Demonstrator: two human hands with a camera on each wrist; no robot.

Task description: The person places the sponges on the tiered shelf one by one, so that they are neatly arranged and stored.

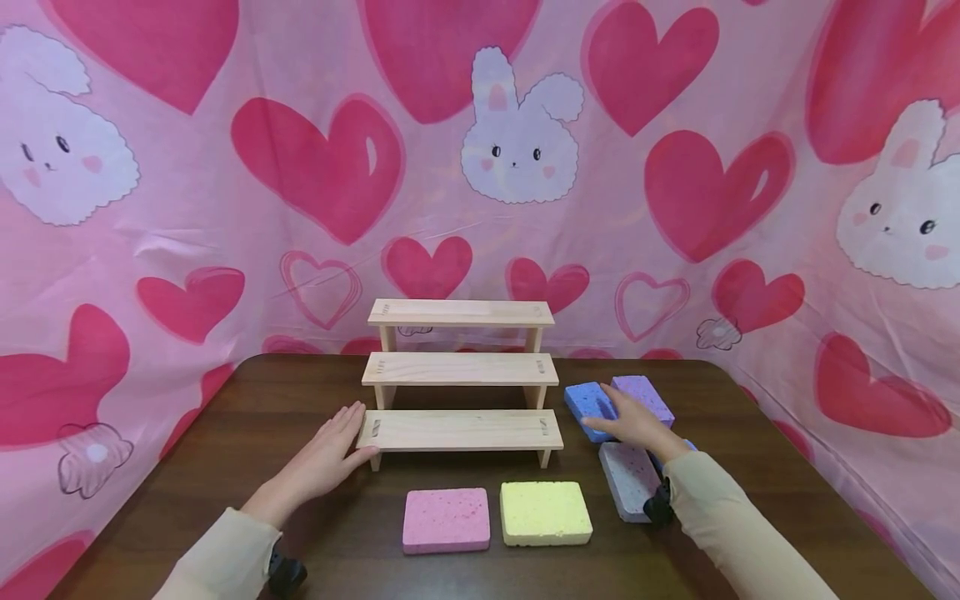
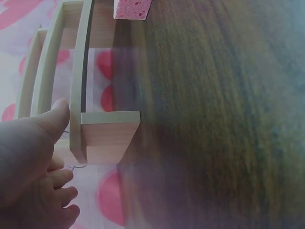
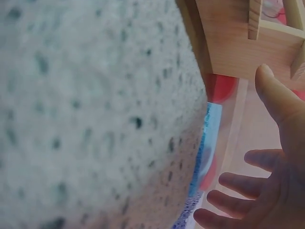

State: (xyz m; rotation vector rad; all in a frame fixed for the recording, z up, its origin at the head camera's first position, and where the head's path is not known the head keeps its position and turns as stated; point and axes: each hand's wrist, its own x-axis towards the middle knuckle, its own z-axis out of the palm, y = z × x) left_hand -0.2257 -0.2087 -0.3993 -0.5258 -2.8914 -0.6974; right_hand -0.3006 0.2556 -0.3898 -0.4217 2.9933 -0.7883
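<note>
A three-step wooden display stand stands on the table. My left hand is at the left end of its lowest step, fingers stretched out; in the left wrist view the thumb lies right by the step's edge. My right hand reaches over a blue sponge to the right of the stand, partly covering it. Its fingers are spread and hold nothing. A purple sponge lies just behind that hand, and a grey speckled sponge under the wrist.
In front of the stand lie a pink sponge and a yellow sponge side by side. Something blue peeks out beside my right wrist, mostly hidden. A pink cloth with hearts and rabbits hangs around the dark wooden table.
</note>
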